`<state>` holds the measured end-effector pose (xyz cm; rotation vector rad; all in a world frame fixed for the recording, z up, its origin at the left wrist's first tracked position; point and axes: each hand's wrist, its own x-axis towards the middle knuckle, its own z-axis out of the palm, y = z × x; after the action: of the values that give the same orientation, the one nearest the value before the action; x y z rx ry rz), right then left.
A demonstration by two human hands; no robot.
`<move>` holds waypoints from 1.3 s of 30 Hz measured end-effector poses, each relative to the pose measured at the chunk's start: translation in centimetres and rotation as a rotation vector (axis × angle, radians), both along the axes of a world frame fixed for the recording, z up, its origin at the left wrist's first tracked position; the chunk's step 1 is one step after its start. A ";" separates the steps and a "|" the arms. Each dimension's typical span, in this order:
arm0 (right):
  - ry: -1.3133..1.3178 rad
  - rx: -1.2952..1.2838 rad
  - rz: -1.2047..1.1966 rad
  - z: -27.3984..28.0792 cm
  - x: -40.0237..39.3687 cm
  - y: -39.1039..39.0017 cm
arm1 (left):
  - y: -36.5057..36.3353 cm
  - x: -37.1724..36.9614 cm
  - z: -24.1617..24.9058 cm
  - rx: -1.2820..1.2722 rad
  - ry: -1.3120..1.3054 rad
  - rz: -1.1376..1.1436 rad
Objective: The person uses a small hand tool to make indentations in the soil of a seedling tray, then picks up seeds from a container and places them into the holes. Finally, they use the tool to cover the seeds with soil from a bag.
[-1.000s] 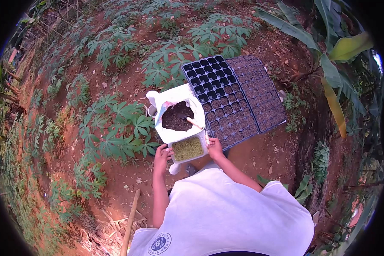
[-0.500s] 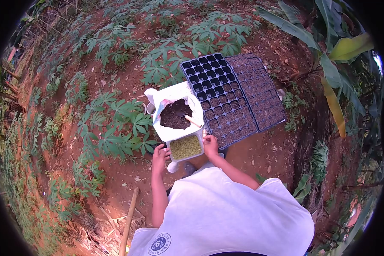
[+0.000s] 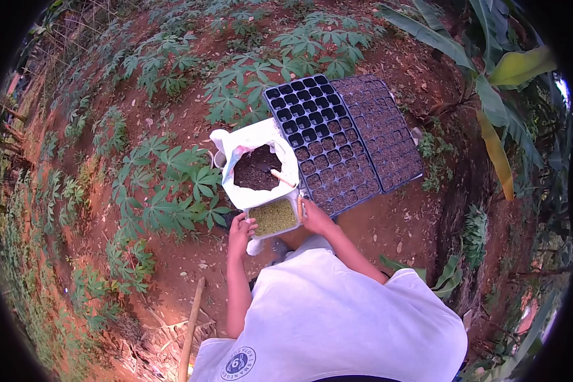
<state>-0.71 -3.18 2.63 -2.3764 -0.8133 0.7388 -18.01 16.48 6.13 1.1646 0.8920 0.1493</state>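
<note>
A clear plastic tub (image 3: 298, 224) full of small yellow-green grains (image 3: 272, 218) is right in front of me. My left hand (image 3: 240, 232) has its fingers curled over the tub's left rim. On the opposite side, my right hand (image 3: 316, 218) grips the right rim, a small tan strip showing by its fingertips. Directly beyond the tub stands an opened white sack (image 3: 240, 197) holding dark soil (image 3: 251, 175). A trowel with a light wooden handle (image 3: 284, 178) is stuck in that soil.
To the right lie two black seedling trays: the nearer-left tray (image 3: 312, 118) is partly soil-filled, the other tray (image 3: 382, 130) filled throughout. Cassava plants (image 3: 169, 178) grow at left, a banana plant (image 3: 490, 83) at right. A wooden pole (image 3: 193, 325) lies lower left.
My left fingers have moved in from beside the tub onto its left rim. My right hand has shifted slightly lower along the right rim. The whole view has shifted a little.
</note>
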 end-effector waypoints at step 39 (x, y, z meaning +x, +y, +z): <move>0.258 0.348 0.076 3.6 13.5 10.4 | -3.1 5.1 1.8 0.065 0.083 0.479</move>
<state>12.79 7.21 6.23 -1.9070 -0.8471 0.8375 -12.90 13.35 7.93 1.0041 1.2368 0.5249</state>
